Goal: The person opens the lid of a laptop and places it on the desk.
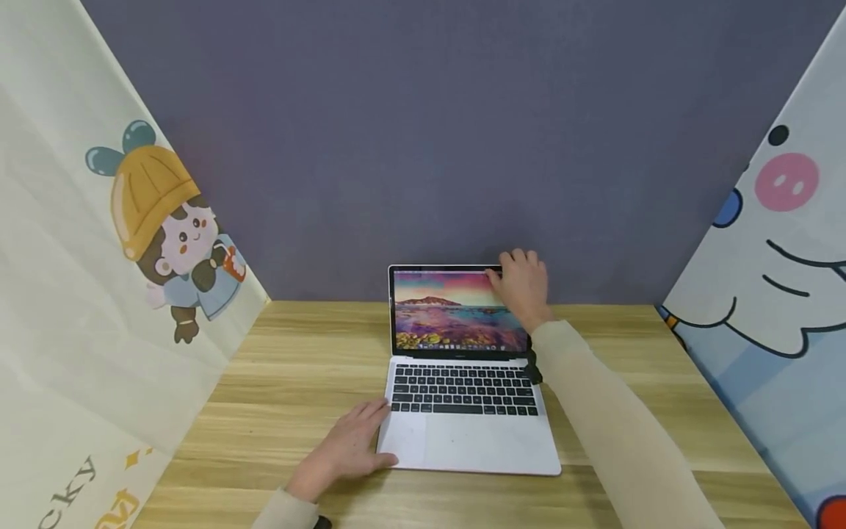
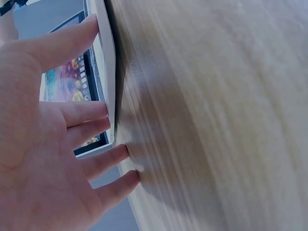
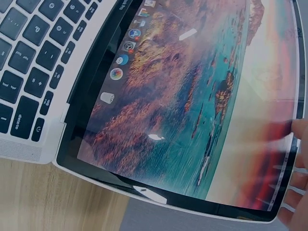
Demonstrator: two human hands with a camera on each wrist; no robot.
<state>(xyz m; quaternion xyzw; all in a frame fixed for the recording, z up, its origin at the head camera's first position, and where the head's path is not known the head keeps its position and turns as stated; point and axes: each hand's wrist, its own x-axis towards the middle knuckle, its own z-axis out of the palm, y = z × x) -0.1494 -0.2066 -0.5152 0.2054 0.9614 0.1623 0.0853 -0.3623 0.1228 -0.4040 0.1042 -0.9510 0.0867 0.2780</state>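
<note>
An unfolded silver laptop [image 1: 468, 448] rests on the wooden table, its screen [image 3: 192, 101] lit with a colourful seaside picture and a row of icons. My right hand [image 1: 525, 286] pinches the lid at its upper right corner, thumb on the front of the screen and fingers [image 3: 291, 197] behind the lid. At the laptop's front left, my left hand [image 1: 353, 444] lies with fingers spread and fairly straight. In the left wrist view, its thumb [image 2: 72, 43] and two fingers meet the laptop's side edge, while the other two fingertips reach the tabletop.
The wooden table [image 1: 297, 367] ends at a dark grey panel [image 1: 429, 147] behind the laptop. White cloths with cartoon prints hang on both sides: a child in a yellow hat [image 1: 148, 195] at left, a pink-snouted figure [image 1: 786, 181] at right.
</note>
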